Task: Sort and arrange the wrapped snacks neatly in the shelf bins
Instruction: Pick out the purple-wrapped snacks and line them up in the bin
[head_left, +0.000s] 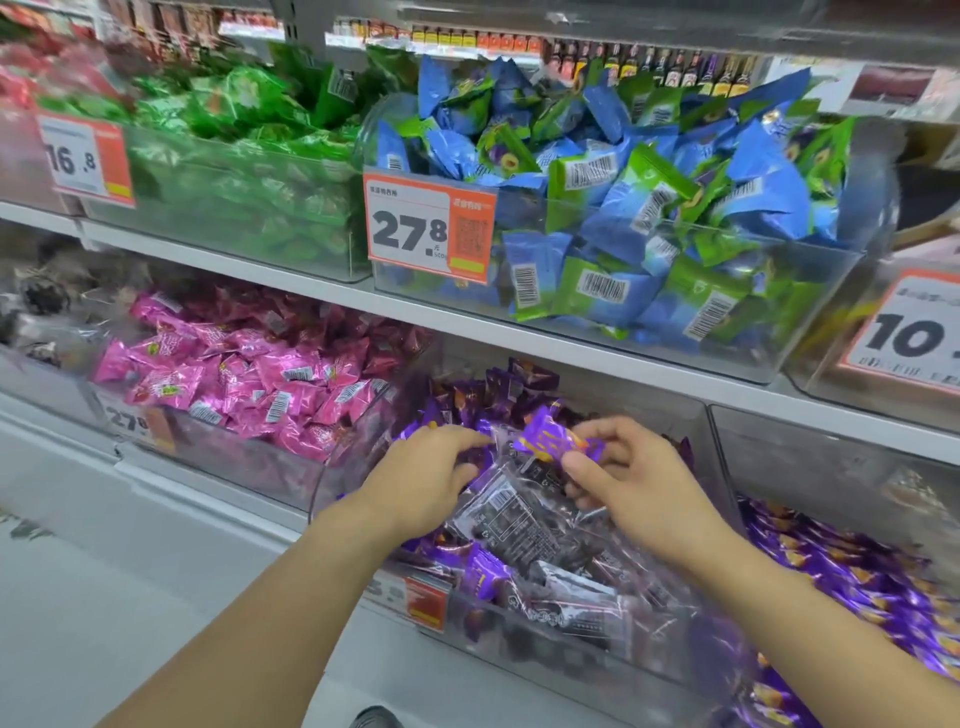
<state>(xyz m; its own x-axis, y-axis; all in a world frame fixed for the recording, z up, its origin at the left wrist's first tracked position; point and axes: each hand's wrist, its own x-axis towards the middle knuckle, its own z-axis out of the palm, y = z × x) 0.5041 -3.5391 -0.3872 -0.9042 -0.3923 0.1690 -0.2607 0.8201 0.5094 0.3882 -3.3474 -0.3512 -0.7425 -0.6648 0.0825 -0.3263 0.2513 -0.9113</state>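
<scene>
We find bright, even overhead store lighting with soft, faint shadows. Glare streaks the clear bin fronts (613, 332). Motion blur smears the left edge and lower right corner; shelf lines bow outward toward the edges.

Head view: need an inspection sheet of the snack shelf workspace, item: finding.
Surface: white two-tier shelf carrying clear plastic bins.
Job's things: purple snack bin on the lower tier, packs jumbled, some label side up; one purple snack pack lifted above it.
Clutter: blue and green packs mixed together in the upper bin.
Grippers: right hand pinches the purple snack pack; left hand reaches into the purple snack bin, fingers curled on the packs, grip unclear.
Cables: nothing seen.
Surroundings: pink snack bin, green snack bin, 27.8 price tag, bottles behind the top shelf.
</scene>
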